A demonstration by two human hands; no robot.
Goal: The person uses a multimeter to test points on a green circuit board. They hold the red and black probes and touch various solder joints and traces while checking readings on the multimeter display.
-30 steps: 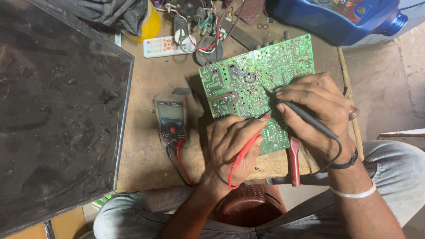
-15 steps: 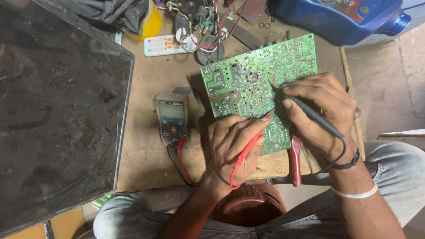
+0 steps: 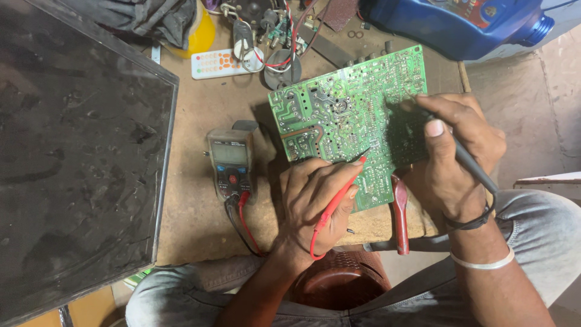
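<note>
1. The left hand point(image 3: 318, 200) is closing around a red probe point(image 3: 339, 197), holding it like a pen, with the tip pointing to 1 o'clock and touching the lower edge of the green circuit board point(image 3: 339, 121).
2. The right hand point(image 3: 454, 157) is gripping a black probe point(image 3: 469, 163) between thumb and fingers, and its tip is pressing on the board at the right part, near 3 o'clock from the board's middle.
3. The circuit board is lying solder side up on the brown table point(image 3: 200, 181), tilted a little, near the centre of the view and toward 1 o'clock.
4. A multimeter point(image 3: 230, 165) is lying flat on the table at 9 o'clock from the left hand, just beside it, with a red and a black lead point(image 3: 241, 221) coming out at its lower end.
5. Red-handled pliers point(image 3: 399, 212) are lying between the 2 hands, partly under the board's lower edge.
6. A large dark panel point(image 3: 72, 157) is covering the left side of the table, at 9 o'clock.
7. At 12 o'clock a white remote control point(image 3: 218, 63) is lying beside a bundle of wires and parts point(image 3: 272, 36), and a blue plastic container point(image 3: 454, 24) is lying at 1 o'clock.
8. The person is sitting with the knees under the table edge, and a brown stool point(image 3: 339, 281) is showing at 6 o'clock.
</note>
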